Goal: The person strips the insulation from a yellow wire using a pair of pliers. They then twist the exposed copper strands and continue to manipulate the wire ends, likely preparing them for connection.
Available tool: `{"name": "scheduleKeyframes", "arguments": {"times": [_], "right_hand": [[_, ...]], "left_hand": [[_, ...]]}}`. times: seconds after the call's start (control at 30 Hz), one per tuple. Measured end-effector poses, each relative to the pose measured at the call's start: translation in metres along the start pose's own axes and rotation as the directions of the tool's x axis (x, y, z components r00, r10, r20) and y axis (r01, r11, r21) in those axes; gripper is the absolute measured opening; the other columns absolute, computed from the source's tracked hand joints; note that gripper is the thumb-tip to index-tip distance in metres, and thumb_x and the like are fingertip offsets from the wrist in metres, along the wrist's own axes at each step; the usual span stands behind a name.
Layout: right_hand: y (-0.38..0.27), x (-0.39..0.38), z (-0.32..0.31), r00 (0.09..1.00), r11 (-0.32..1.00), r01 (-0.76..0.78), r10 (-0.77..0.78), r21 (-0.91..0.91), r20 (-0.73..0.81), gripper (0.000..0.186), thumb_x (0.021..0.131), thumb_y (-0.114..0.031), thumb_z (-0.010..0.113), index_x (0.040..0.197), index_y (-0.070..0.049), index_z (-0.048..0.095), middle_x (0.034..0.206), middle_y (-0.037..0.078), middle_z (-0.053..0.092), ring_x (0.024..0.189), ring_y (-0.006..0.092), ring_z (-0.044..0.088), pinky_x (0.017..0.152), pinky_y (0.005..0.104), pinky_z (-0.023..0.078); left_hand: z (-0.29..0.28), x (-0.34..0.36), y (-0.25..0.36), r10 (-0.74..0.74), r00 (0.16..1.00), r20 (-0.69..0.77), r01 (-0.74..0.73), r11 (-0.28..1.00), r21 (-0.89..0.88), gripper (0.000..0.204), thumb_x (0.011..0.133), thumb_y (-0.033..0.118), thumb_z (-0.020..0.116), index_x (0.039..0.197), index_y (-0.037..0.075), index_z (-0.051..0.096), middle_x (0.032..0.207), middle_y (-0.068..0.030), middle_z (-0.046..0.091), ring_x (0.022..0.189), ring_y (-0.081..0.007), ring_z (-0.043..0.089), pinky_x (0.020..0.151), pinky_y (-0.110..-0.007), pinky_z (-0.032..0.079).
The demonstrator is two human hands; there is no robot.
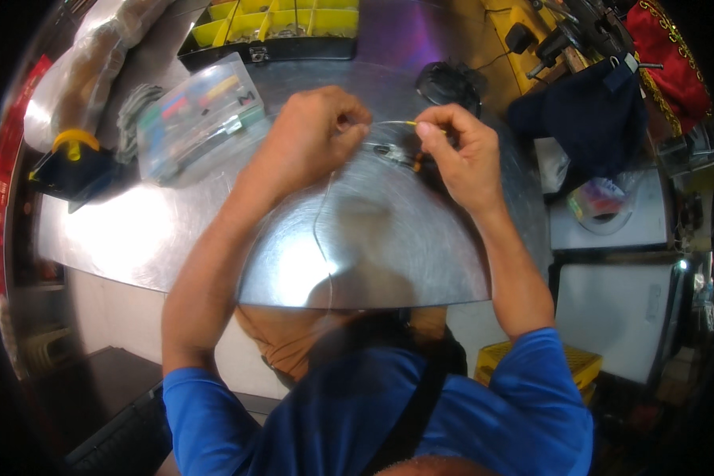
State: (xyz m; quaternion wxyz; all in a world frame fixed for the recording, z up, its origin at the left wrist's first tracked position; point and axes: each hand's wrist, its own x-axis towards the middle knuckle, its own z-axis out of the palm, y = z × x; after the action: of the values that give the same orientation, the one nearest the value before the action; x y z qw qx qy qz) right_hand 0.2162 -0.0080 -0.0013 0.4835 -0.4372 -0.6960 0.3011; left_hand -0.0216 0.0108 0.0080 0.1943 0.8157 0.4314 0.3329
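A thin wire (325, 214) is held taut between both hands over the middle of the shiny metal tabletop (135, 230), which serves as the landmark here. The left hand (313, 131) is closed in a pinch on one stretch of the wire, apparently to steady it, while the slack hangs in a loop down toward the table's near edge. The right hand (460, 155) is closed too, its fingertips pinching a short yellow-tipped end (408, 124) of the wire; a small dark tool with an orange part (408, 159) is seen just below that hand, though whether it is gripped or merely lying on the table cannot be told. The hands are kept close together, probably so that fine work can be done at the wire's end. Toward the table's far left a clear plastic case of coloured parts (198, 115) is laid within reach, and beyond it a yellow compartment organiser (278, 20) is set at the far edge. A black round object (448, 83) is placed behind the right hand.
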Motion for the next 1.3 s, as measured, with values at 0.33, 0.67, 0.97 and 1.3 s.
{"name": "scheduleKeyframes", "arguments": {"times": [0.33,0.67,0.97,1.3], "right_hand": [[-0.004,0.006,-0.008,0.983,0.975,0.185,-0.181,-0.125,0.044,0.009,0.094,-0.008,0.074,0.098,0.0,0.076,0.083,0.004,0.071,0.073,0.0104,0.066,0.065,0.0267,0.052],[-0.009,-0.001,-0.006,0.963,0.937,0.2,-0.133,-0.286,0.236,0.013,0.091,-0.01,0.076,0.1,-0.002,0.077,0.087,0.008,0.072,0.076,0.0208,0.068,0.071,0.0327,0.053],[-0.005,0.006,-0.018,0.988,0.991,0.031,-0.01,-0.134,0.156,0.02,0.088,-0.008,0.08,0.106,0.0,0.077,0.092,0.007,0.075,0.085,0.0135,0.07,0.073,0.0289,0.056],[-0.012,0.003,-0.017,0.979,0.992,0.072,-0.051,-0.1,0.2,0.015,0.09,-0.009,0.08,0.101,0.0,0.079,0.085,0.006,0.075,0.076,0.0106,0.069,0.066,0.0271,0.054]], "left_hand": [[0.001,0.001,0.012,-0.248,0.939,0.236,0.31,0.91,-0.276,0.019,0.102,0.015,0.069,0.101,-0.003,0.075,0.074,-0.0044,0.069,0.063,-0.0097,0.064,0.058,-0.027,0.052],[0.003,-0.001,0.016,-0.08,0.987,0.139,0.106,0.976,-0.191,0.022,0.091,0.007,0.079,0.112,0.0,0.078,0.085,-0.0066,0.073,0.071,-0.0109,0.065,0.063,-0.027,0.052],[0.002,0.0,0.008,-0.117,0.986,0.121,0.133,0.983,-0.13,0.024,0.09,0.006,0.079,0.114,0.003,0.078,0.086,-0.0047,0.074,0.074,-0.0104,0.064,0.067,-0.028,0.053],[-0.002,0.003,0.01,-0.192,0.966,0.173,0.205,0.977,-0.059,0.026,0.089,0.01,0.081,0.113,0.002,0.078,0.088,-0.0054,0.075,0.075,-0.0103,0.064,0.067,-0.029,0.054]]}}
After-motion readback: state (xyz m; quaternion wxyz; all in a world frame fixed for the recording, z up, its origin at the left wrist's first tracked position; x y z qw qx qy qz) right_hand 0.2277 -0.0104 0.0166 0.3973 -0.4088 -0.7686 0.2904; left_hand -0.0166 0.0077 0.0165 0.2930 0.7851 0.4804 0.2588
